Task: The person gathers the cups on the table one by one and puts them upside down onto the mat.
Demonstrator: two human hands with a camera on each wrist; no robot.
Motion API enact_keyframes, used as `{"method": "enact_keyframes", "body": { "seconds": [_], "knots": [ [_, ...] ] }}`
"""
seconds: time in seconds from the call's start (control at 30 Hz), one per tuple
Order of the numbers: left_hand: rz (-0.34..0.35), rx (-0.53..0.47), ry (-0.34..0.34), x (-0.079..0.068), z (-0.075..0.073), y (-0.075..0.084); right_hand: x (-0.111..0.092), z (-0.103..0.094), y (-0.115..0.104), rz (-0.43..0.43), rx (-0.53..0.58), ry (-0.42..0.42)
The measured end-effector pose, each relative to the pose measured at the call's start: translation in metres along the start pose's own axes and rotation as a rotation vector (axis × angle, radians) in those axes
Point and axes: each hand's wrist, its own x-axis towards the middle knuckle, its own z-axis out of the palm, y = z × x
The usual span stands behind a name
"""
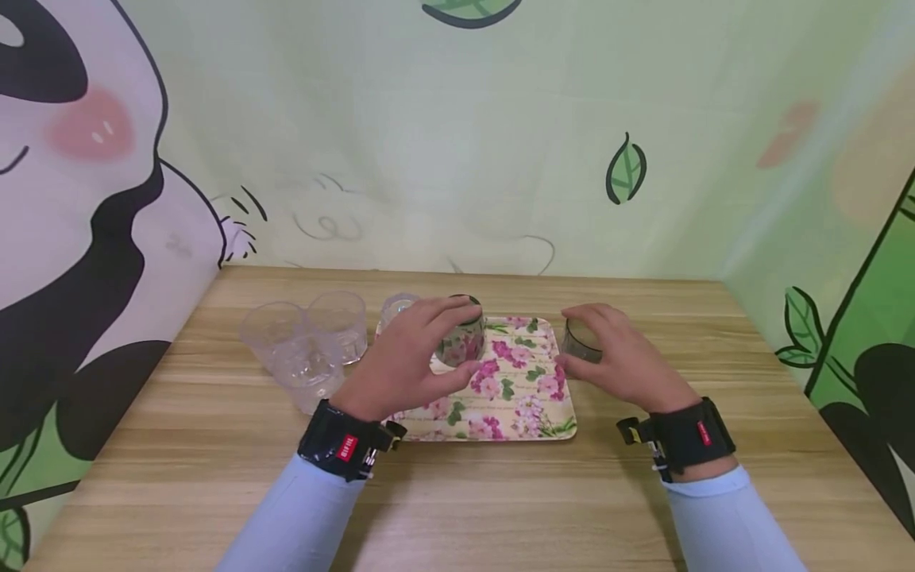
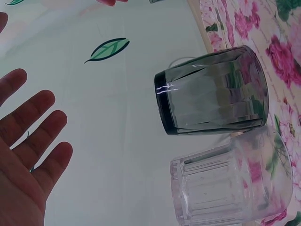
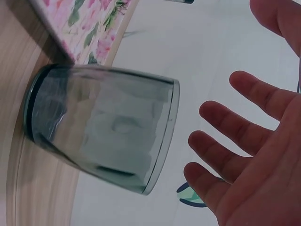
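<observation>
Pale blue sleeves (image 1: 293, 516) reach in from below, each ending in a black strap (image 1: 322, 433) at the wrist. Both straps carry a red label (image 1: 346, 447) with white letters too small to read surely.

Between the hands lies a flowered tray (image 1: 515, 373), printed with pink blooms, green leaves and lines of fine script too small to read. One grey glass (image 2: 211, 94) stands upside down on it, thick base uppermost, the flowers showing through its wall. Just beside it, at the tray's left, a clear glass (image 2: 225, 183) is also upside down; whether the two touch I cannot tell. A second grey glass (image 3: 108, 127) stands upright on the table just off the tray's right edge, rim up.

The left hand (image 1: 411, 349) is at the first grey glass, thumb and fingers spread wide; the left wrist view shows a gap between fingertips and glass. The right hand (image 1: 629, 357) is likewise spread at the second grey glass, its fingers clear of the wall in the right wrist view.

Left of the tray, three clear tumblers (image 1: 341, 322) stand close together, overlapping in view. All this is on a wood-grain table (image 1: 500, 508), backed by a pale green sheet (image 1: 443, 159) with a drawn panda (image 1: 50, 199) and leaves.
</observation>
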Motion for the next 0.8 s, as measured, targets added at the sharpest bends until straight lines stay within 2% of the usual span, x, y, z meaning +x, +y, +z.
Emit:
{"method": "enact_keyframes", "body": {
  "seconds": [0.8],
  "knots": [
    [0.006, -0.007, -0.002, -0.001, 0.001, -0.002, -0.001, 0.001, 0.020, -0.021, -0.074, 0.045]
  ]
}}
